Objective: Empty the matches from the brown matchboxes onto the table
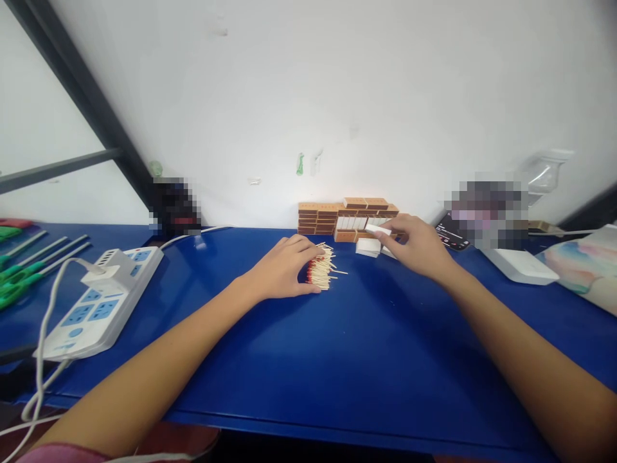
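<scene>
A person's bare hands work over a blue desk [308,360], wooden matches gathered in a pile [320,271] at the center of the frame. The left hand [282,269] curves around the pile's left side, its grip spread, with thumb below the matches and fingers above; red heads lie toward the palm, and one stick juts out to the right. Right of center, the right hand [418,245] has its grip closed on a small white piece [377,229], pinched between thumb and fingers above a small white stack [367,247]. Just behind, brown-sided boxes [317,220] stand in rows near the pale wall [308,83]. A phone [453,233] lies to the right of the right hand; a white power strip [116,305] crosses the left of the frame.
</scene>
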`<action>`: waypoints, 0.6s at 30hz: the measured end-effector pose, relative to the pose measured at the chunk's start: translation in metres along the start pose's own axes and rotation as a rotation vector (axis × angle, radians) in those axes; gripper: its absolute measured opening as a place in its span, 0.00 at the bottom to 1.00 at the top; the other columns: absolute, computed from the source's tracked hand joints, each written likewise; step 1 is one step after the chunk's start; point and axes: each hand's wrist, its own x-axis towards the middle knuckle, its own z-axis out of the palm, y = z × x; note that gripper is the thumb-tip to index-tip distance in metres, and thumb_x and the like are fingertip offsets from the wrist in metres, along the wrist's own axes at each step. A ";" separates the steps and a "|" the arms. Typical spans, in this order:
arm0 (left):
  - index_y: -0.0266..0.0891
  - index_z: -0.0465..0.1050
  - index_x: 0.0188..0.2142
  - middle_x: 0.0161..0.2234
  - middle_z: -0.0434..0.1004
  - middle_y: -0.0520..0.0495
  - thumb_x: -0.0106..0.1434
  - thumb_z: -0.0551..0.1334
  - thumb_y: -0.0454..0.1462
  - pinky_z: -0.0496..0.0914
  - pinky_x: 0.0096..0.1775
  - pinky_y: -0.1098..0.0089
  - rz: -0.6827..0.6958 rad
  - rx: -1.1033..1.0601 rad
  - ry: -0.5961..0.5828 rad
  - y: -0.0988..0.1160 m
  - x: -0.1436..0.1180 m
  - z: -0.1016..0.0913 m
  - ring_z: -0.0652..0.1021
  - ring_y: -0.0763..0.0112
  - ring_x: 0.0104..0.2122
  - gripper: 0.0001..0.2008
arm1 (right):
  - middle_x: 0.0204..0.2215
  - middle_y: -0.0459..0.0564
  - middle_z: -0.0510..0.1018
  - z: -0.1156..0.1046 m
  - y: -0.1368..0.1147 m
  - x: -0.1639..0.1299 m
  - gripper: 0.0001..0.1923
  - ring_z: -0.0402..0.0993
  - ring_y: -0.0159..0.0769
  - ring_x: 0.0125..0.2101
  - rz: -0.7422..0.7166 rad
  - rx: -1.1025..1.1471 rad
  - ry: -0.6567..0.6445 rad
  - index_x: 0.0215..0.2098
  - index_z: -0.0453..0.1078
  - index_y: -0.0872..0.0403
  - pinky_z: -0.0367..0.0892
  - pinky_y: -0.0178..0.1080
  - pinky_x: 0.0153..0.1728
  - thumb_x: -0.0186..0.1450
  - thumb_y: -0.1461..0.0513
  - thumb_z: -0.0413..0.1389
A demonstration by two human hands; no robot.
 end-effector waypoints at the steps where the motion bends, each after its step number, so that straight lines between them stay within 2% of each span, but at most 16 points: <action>1: 0.42 0.68 0.64 0.58 0.75 0.41 0.63 0.70 0.53 0.65 0.60 0.54 0.000 0.001 0.000 0.000 0.000 0.000 0.72 0.54 0.58 0.35 | 0.40 0.57 0.82 0.002 0.003 -0.001 0.19 0.77 0.52 0.44 -0.030 -0.010 -0.017 0.41 0.81 0.51 0.72 0.51 0.44 0.70 0.49 0.53; 6: 0.43 0.69 0.63 0.57 0.75 0.41 0.63 0.70 0.53 0.65 0.59 0.53 0.002 0.000 -0.001 0.000 0.001 -0.001 0.73 0.53 0.57 0.33 | 0.39 0.57 0.81 0.009 0.012 -0.003 0.14 0.75 0.52 0.45 -0.164 -0.064 -0.089 0.39 0.80 0.52 0.70 0.54 0.51 0.68 0.53 0.56; 18: 0.44 0.68 0.63 0.58 0.75 0.41 0.62 0.70 0.55 0.65 0.59 0.52 0.008 -0.006 -0.002 0.001 0.001 0.000 0.72 0.51 0.58 0.35 | 0.42 0.57 0.75 0.010 0.018 -0.004 0.12 0.70 0.54 0.46 -0.205 -0.113 -0.115 0.41 0.75 0.50 0.68 0.53 0.47 0.65 0.52 0.61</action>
